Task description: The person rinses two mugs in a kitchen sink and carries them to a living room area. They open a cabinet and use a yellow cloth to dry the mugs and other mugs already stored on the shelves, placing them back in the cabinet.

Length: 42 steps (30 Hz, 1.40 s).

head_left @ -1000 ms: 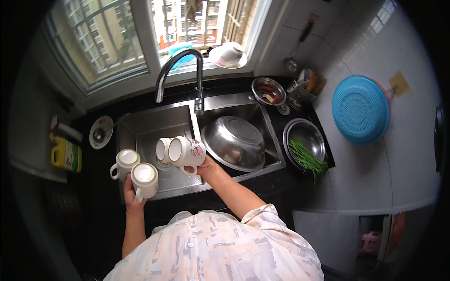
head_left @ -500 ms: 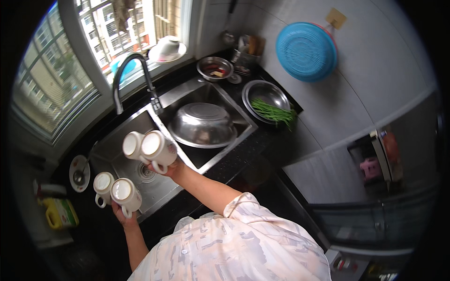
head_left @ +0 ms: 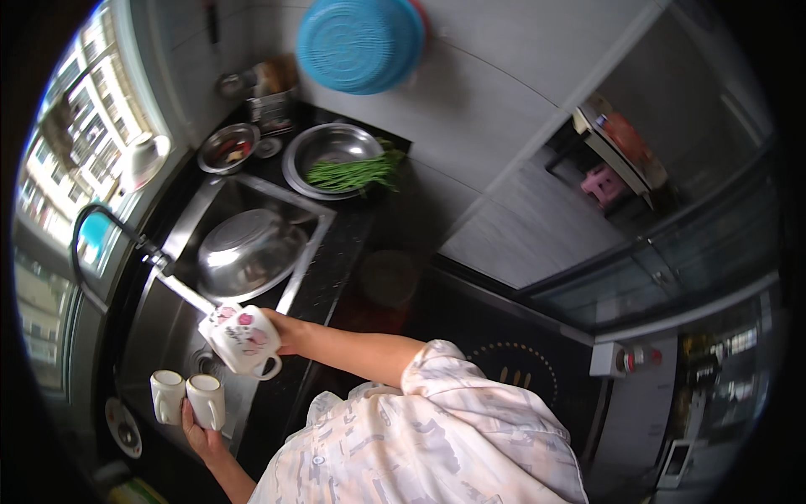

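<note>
My left hand [head_left: 201, 437] grips two white mugs [head_left: 204, 401] side by side at the lower left, over the left basin [head_left: 155, 319] of the steel sink. My right hand [head_left: 287, 334], partly hidden behind its load, holds printed white mugs [head_left: 250, 340] with pink pictures, tilted over the sink just below the divider; one mug mostly hides the other. A large steel bowl [head_left: 248, 252] lies upside down in the right basin. The curved tap [head_left: 155, 256] stands behind the sink, above both hands.
On the black counter are a bowl of long green vegetables [head_left: 344, 175], a smaller steel bowl [head_left: 227, 144] and a utensil holder [head_left: 273, 105]. A blue basket [head_left: 357, 42] hangs on the wall. A glass-panelled door [head_left: 646, 269] and pink stool [head_left: 600, 185] are at right.
The view has swung to the right, bringing the doorway further in. Both hands still hold mugs; those in my right hand have turned, showing their printed sides more.
</note>
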{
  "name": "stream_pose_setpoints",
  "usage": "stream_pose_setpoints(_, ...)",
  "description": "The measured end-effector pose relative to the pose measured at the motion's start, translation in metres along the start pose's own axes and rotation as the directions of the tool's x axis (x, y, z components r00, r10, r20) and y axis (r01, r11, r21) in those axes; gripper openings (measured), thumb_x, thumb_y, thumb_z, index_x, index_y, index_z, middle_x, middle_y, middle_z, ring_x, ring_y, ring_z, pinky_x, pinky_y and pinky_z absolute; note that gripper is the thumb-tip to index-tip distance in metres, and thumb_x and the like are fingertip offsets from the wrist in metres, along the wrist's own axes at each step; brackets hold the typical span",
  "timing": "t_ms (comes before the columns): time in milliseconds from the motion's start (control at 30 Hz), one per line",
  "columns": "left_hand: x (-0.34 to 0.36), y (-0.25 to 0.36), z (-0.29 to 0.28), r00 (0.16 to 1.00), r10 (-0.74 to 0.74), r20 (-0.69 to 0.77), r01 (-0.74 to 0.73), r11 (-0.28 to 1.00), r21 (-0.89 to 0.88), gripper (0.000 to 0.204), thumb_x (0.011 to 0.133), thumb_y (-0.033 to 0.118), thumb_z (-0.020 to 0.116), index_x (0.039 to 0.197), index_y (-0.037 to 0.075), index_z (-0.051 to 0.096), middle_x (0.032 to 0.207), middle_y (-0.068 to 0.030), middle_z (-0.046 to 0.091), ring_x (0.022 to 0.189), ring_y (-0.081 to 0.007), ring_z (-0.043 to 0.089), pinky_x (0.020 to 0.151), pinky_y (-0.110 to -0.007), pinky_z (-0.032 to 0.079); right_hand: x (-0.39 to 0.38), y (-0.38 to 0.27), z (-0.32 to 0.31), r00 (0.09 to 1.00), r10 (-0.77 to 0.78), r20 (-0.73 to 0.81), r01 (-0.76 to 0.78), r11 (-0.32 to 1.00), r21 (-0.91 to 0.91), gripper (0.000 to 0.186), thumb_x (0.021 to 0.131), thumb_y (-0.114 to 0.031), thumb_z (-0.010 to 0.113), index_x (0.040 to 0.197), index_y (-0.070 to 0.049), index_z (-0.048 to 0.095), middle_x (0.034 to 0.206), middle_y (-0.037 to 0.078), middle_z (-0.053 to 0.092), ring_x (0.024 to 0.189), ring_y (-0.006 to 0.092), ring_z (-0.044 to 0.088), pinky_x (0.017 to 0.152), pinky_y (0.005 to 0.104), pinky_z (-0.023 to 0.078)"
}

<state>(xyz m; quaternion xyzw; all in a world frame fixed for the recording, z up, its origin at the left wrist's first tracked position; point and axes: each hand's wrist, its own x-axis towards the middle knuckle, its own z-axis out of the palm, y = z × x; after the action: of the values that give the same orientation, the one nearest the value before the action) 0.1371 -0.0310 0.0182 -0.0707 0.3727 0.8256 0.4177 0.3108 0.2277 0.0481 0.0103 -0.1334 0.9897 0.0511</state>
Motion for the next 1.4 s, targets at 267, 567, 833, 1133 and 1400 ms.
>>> stream_pose_setpoints(267, 0.004, -0.177, 0.164, 0.959, -0.196, 0.205, 0.14, 0.956, 0.259, 0.026, 0.079, 0.008, 0.06, 0.105, 0.006, 0.054, 0.099, -0.0054, 0.059, 0.091, -0.0187, 0.057, 0.082, -0.036, 0.048, -0.307, -0.096, -0.058, 0.811, -0.433, -0.395, 0.4, 0.901, -0.167, 0.032, 0.084, -0.025, 0.051, 0.11, -0.007, 0.054, 0.102, 0.008, 0.061, 0.086, 0.0197, 0.062, 0.07, 0.033, 0.054)
stream_pose_setpoints(567, -0.108, -0.481, 0.394, 0.678, -0.648, 0.346, 0.403, 0.722, 0.563, 0.038, 0.073, -0.001, 0.055, 0.111, 0.001, 0.049, 0.099, -0.0119, 0.058, 0.089, -0.026, 0.059, 0.079, -0.039, 0.05, -0.631, -0.122, -0.155, -0.024, -0.655, -0.755, 0.564, 0.615, -0.551, 0.047, 0.09, -0.028, 0.034, 0.12, 0.008, 0.039, 0.116, 0.02, 0.049, 0.108, 0.0303, 0.049, 0.095, 0.0435, 0.036)
stream_pose_setpoints(833, -0.168, -0.656, 0.531, 0.402, -0.889, 0.219, 0.418, 0.391, 0.82, 0.038, 0.069, -0.008, 0.059, 0.104, 0.003, 0.053, 0.093, -0.0111, 0.06, 0.085, -0.0276, 0.06, 0.079, -0.045, 0.05, -0.757, -0.15, -0.106, -0.204, -0.794, -0.573, 0.361, 0.483, -0.798, 0.043, 0.091, -0.029, 0.032, 0.117, 0.004, 0.044, 0.109, 0.019, 0.053, 0.096, 0.031, 0.056, 0.084, 0.0421, 0.047)
stream_pose_setpoints(1133, -0.153, -0.82, 0.67, 0.277, -0.903, 0.328, 0.31, 0.407, 0.859, 0.031, 0.071, -0.008, 0.056, 0.101, 0.002, 0.054, 0.091, -0.0082, 0.059, 0.08, -0.0214, 0.059, 0.072, -0.038, 0.051, -0.819, -0.277, -0.145, -0.253, -0.739, -0.625, 0.523, 0.439, -0.731, 0.04, 0.086, -0.028, 0.041, 0.114, -0.001, 0.048, 0.107, 0.014, 0.055, 0.094, 0.0283, 0.057, 0.081, 0.042, 0.049)
stream_pose_setpoints(1400, -0.109, -0.959, 0.842, 0.159, -0.894, 0.42, 0.307, 0.449, 0.839, 0.028, 0.072, -0.001, 0.062, 0.099, 0.002, 0.056, 0.092, -0.0078, 0.059, 0.083, -0.0196, 0.058, 0.071, -0.037, 0.05, -0.895, -0.488, -0.129, -0.287, -0.764, -0.578, 0.807, 0.132, -0.576, 0.034, 0.088, -0.025, 0.044, 0.113, -0.004, 0.05, 0.101, 0.011, 0.058, 0.087, 0.0261, 0.06, 0.073, 0.0401, 0.052)
